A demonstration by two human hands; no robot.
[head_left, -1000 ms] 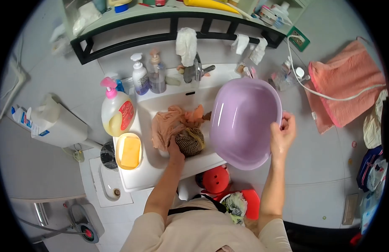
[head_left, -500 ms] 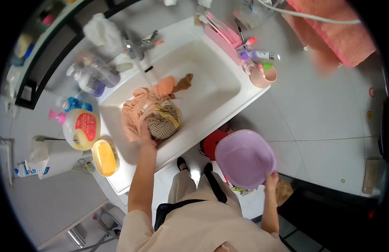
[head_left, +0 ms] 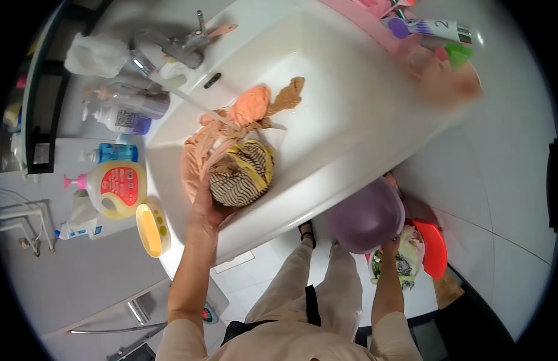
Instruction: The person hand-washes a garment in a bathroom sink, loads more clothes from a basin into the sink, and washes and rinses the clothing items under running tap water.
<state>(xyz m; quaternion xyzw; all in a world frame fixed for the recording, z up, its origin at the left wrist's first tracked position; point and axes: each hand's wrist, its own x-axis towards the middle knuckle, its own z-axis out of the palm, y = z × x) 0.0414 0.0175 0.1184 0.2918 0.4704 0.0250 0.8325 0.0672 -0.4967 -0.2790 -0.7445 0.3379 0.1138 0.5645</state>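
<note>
The white sink point(head_left: 339, 108) extends beyond the left hand point(head_left: 209, 204). The purple basin point(head_left: 368, 215) is just past the right hand point(head_left: 390, 243), which is clamped on its near rim; the hands are well apart. Peach cloth point(head_left: 193, 159) lies in the sink, ahead of the left hand. The detergent bottle point(head_left: 120, 188) stands left of that hand. The striped cloth point(head_left: 235, 185), also in the sink, touches the left hand; its grip cannot be determined, fingers being partly hidden. Orange cloth point(head_left: 253, 105) lies farther ahead, then brown cloth point(head_left: 288, 96).
</note>
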